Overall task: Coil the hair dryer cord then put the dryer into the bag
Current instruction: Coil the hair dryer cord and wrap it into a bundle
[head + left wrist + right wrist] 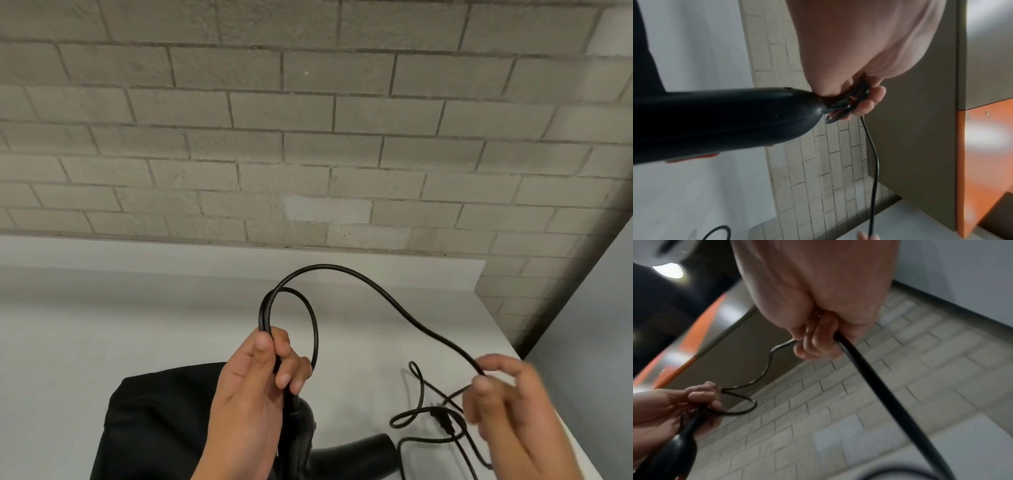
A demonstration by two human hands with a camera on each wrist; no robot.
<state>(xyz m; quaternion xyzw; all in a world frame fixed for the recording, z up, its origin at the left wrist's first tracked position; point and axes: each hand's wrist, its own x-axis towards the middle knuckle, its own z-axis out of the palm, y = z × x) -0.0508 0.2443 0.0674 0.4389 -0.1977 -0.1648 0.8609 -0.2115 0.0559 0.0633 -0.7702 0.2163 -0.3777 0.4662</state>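
brick wall (308, 120) behind, white surface (102, 308) below w/ everything on or over it. black bag (154, 421) lies flat on the surface at lower left, partly under the left forearm. hair dryer (305, 435) hangs upright from the left hand (253, 383), just beside the bag. cord (376, 291) makes one small loop at the left hand, then arcs across to the right hand (507, 404); rest lies tangled on the surface under the right hand.

left hand: raised, fingers curled round the loop + cord root where it meets the handle. right hand: out to the side, thumb & fingers pinching the cord loosely, blurred.

to do it well, imo: slide right hand down the slack, bring each new loop to the left hand same size as the first, let the cord twist freely so it doesn't kink, keep loops stacked not crossed. watch the tangle below, could snag.
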